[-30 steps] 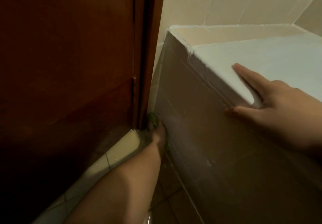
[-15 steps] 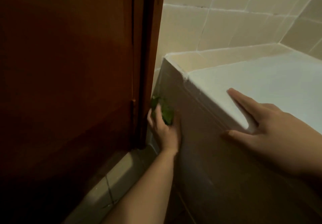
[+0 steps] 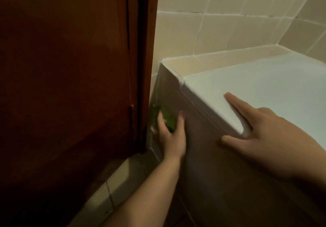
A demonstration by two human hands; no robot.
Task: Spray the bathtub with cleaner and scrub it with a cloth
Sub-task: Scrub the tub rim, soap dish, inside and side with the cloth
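A small green scrubbing cloth (image 3: 166, 120) is pinched between the thumb and the curled fingers (image 3: 161, 120) of the left hand (image 3: 170, 136), and it is pressed flat on the dark brownish-grey side panel of the bathtub (image 3: 220, 165). The cloth is found at the far left end of that panel, just beside the tall dark reddish-brown wooden door (image 3: 70, 85), and a little below the top edge of the tub. Only part of the cloth is seen, because the rest is hidden under the hand. The left hand is a bit blurred. The bare left arm (image 3: 150, 196) is stretched up from the near bottom of the view, close along the panel. The fingers (image 3: 234, 101) of the right hand (image 3: 275, 136) are held straight and spread apart, with nothing held in them. One long finger is laid on the smooth white flat rim of the bathtub (image 3: 255, 89), and the thumb (image 3: 231, 141) is pressed on the dark panel just under the rim, so the edge of the tub is caught between them. The right hand is placed well to the right of the cloth. Beyond the rim, a strip of pale beige ledge tiles (image 3: 220, 60) is seen, and behind it a wall of beige square tiles with white lines (image 3: 229, 28). At the near left, by the foot of the door, a pale tiled floor step (image 3: 112, 189) is shown in dim light.
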